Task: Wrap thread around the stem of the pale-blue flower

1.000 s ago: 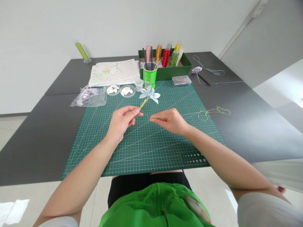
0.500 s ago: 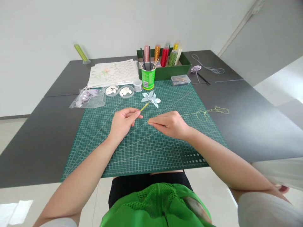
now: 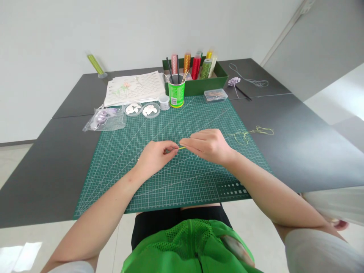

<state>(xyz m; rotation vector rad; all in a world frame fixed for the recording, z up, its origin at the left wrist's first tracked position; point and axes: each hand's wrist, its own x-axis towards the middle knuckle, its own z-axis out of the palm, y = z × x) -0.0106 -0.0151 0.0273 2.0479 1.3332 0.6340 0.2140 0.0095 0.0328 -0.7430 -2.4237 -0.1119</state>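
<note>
Just left of the mat's middle, my left hand pinches one end of a thin yellow-green flower stem between thumb and fingertips. My right hand is closed over the stem's other end, its fingertips close to the left ones. The pale blue flower is hidden behind the right hand; only a tiny light bit shows below it. From behind the right hand a fine green thread runs to a loose tangle on the right. Both hands are over the green cutting mat.
Behind the hands stand a green cup of sticks, a thread-spool box and a clear case. Dishes of white pieces, a plastic bag and paper sheets lie left. A purple flower lies right.
The blue flower has swung from above the hands to behind my right hand, its stem now lying nearly level. My hands have come together, and the right fingers have closed over the stem.
</note>
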